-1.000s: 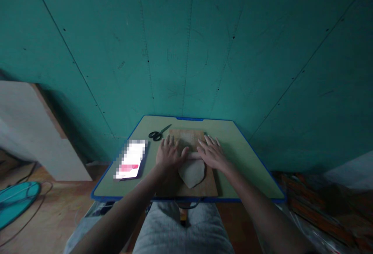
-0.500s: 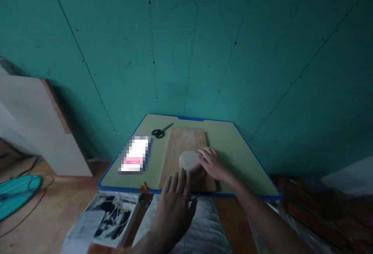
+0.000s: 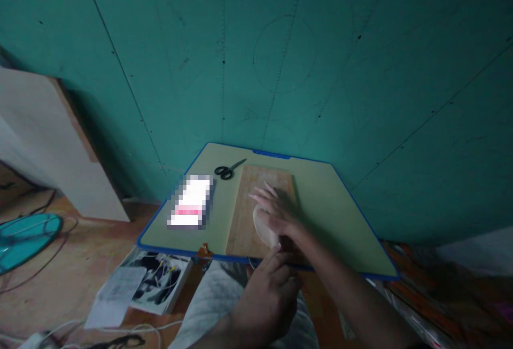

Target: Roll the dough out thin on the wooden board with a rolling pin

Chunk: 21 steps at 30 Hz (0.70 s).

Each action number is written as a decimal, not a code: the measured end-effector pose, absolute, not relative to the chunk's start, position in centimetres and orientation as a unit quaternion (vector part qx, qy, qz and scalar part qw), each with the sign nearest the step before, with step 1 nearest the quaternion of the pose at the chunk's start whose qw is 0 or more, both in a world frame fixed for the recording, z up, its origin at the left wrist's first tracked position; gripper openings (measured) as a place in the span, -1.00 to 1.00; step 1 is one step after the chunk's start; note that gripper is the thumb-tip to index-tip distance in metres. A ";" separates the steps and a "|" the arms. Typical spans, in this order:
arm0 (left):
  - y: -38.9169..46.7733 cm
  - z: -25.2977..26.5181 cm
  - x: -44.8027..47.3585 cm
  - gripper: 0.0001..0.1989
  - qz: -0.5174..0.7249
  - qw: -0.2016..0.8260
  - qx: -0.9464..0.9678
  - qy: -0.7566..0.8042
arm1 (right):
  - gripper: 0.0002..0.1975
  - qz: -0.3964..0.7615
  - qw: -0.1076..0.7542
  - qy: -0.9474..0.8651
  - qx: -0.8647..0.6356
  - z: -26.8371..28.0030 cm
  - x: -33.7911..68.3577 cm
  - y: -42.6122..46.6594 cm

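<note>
A green wall rose behind a small blue-edged table. On its wooden board lay a pale, flat piece of dough, the right hand spread open over it. The left hand curled at its near edge; whether it gripped anything, I couldn't tell.

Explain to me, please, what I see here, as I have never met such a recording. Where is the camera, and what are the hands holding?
There is no machine, only a person's bare left hand and right hand. One camera, worn on the head, looks forward and down. The right hand lies spread over a pale, flat piece, apparently dough, on a wooden board. The left hand is at the dough's near end; whether it grips anything is unclear. The table also carries scissors and what looks like a phone, its screen blurred out.
</note>
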<state>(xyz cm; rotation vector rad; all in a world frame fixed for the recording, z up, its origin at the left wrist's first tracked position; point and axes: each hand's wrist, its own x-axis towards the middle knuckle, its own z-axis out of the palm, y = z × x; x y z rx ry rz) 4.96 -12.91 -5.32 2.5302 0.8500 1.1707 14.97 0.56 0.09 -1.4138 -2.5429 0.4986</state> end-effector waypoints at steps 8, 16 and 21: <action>-13.0 -5.6 3.8 -0.90 0.465 0.147 0.824 0.289 | -0.52 0.120 0.072 -0.858 -0.494 0.4 13.0 0.3; -13.0 -5.8 2.3 -0.90 0.502 0.161 0.806 0.269 | -0.52 0.074 0.057 -0.845 -0.527 0.1 10.7 0.1; -12.6 -5.8 1.2 -0.89 0.513 0.175 0.805 0.244 | -0.54 0.055 0.105 -0.839 -0.531 -0.4 9.4 0.1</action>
